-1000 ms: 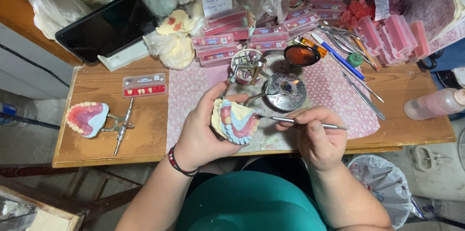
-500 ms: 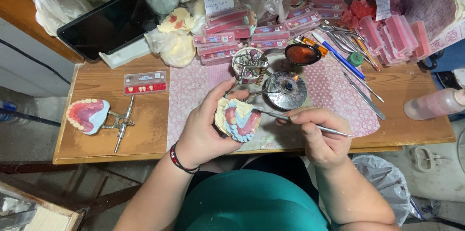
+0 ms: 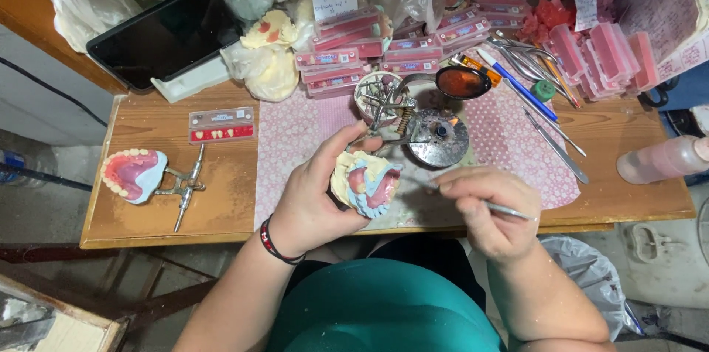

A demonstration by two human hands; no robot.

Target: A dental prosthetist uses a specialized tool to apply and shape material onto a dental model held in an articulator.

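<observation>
**A:** so what's changed in the last second? The left hand (image 3: 310,197) has the cast (image 3: 365,183) gripped just like before, fingers curled round its back, held above the near edge of the bench (image 3: 177,208), over the pink mat (image 3: 295,134).

**B:** yeah, cast has barely moved, maybe tipped a touch. It's the right hand (image 3: 491,212) that shifted. A second ago the tool (image 3: 473,200) was flatter and out to the side; now the hand sits lower and the tip is right at the pink and blue wax.

**A:** closed on the tool?

**B:** yep, pen-style pinch. Looks like detail work on the wax going on. Burner (image 3: 439,138) just behind, second cast (image 3: 133,175) far left, untouched.
</observation>
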